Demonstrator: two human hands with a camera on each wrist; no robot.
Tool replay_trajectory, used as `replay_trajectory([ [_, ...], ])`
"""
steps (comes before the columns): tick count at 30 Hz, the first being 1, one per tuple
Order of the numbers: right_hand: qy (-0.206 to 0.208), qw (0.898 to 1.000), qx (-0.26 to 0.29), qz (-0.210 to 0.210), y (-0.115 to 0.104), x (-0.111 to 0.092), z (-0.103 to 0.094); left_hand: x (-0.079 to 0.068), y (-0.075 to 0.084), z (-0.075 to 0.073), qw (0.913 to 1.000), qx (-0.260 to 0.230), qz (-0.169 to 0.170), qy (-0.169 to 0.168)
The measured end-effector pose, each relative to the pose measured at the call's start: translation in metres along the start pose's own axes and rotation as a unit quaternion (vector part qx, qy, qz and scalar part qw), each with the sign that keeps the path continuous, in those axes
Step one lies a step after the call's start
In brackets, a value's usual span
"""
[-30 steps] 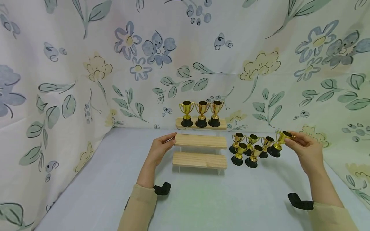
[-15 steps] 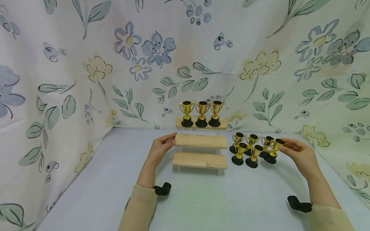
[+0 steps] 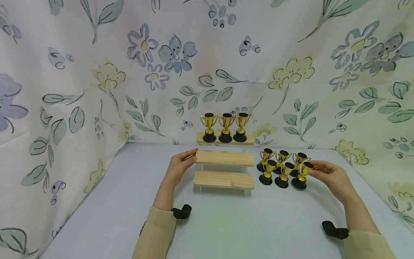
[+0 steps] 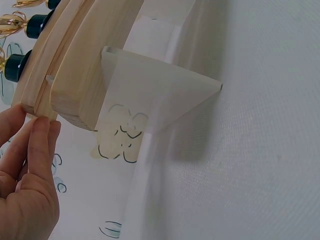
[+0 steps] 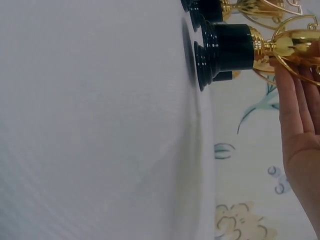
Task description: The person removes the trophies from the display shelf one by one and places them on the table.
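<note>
My left hand [image 3: 178, 166] pinches the left end of the middle wooden board [image 3: 224, 158] of a three-step display stand; the left wrist view shows thumb and fingertips [image 4: 39, 135] at that board's corner. With its fingers and thumb my right hand [image 3: 336, 181] holds a small gold trophy cup [image 3: 304, 171] by its bowl and handle. The cup stands upright, its black base [image 5: 227, 47] right at the tablecloth. It is at the front right of a cluster of similar cups, beside another front-row trophy cup [image 3: 286, 172].
Three trophy cups [image 3: 226, 126] stand in a row on the stand's top board [image 3: 250, 139]. The lowest board [image 3: 223, 180] is bare, on clear supports [image 4: 155, 90]. A flower-patterned curtain [image 3: 207, 54] hangs behind the white table [image 3: 129, 201].
My right hand has brought the trophy cup leftward and forward, from the cluster's far right into its front row, setting it upright from a tilt. The left hand has stayed in place.
</note>
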State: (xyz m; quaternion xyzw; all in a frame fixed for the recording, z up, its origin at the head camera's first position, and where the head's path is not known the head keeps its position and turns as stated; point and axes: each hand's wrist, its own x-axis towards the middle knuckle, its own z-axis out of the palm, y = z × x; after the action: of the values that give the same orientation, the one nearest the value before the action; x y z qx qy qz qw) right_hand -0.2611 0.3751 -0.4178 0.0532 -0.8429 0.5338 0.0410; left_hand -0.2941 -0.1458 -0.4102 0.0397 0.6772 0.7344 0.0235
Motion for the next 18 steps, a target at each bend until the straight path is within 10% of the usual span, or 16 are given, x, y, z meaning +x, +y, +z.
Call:
replay_trajectory([
  [18, -0.024, 1.000, 0.015, -0.004, 0.0007, 0.0001, 0.0041, -0.0001, 0.0009, 0.0002, 1.0000, 0.003, -0.004, 0.000],
])
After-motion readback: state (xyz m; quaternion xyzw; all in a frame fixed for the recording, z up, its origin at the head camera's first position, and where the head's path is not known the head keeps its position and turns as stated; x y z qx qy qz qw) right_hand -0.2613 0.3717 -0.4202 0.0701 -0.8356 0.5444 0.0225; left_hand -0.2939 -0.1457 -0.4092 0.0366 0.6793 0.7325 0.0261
